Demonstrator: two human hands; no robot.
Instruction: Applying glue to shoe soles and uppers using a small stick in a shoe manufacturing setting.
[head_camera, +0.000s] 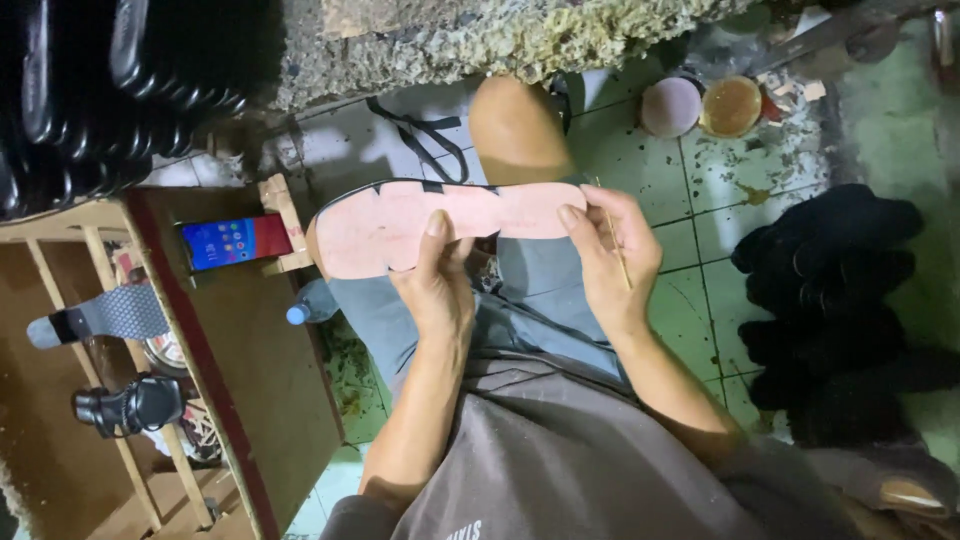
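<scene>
— Sole (420, 222), pink side up, lies across the person's lap between both hands, level over the knee. Why hold it that way?

— I'd say so the whole flat face stays open to view. The left hand (437, 290) grips its middle from below, thumb pressed on top and the other fingers tucked under the edge, pinching it. The right hand (610, 262) steadies the narrow end with the thumb, and the same hand pinches a thin stick (617, 245) between its fingers, kept upright and clear of the pink face.

— Those black bits at the far rim?

— Straps (425, 140), hanging off the far side toward the tiled floor (690, 190); with the sole turned over they drop out of the way.

— And at the left?

— A wooden worktop (250, 370) just beside the knee, a phone (235, 241) propped on it with its screen lit, leaning so it can be seen from the seat. A bottle (312, 302) sits down by its edge. Lower, a black sandal (130, 405) and a grey patterned strip (100, 317) rest on the frame.

— Any pots?

— Two, farther off on the floor: a tub (671, 106) with a pale pinkish top, and touching it a tin (731, 105), open, holding something amber; what it is I cannot tell. Splashes stain the tiles around them. At the right, dark soles are heaped in a pile (830, 300).
</scene>
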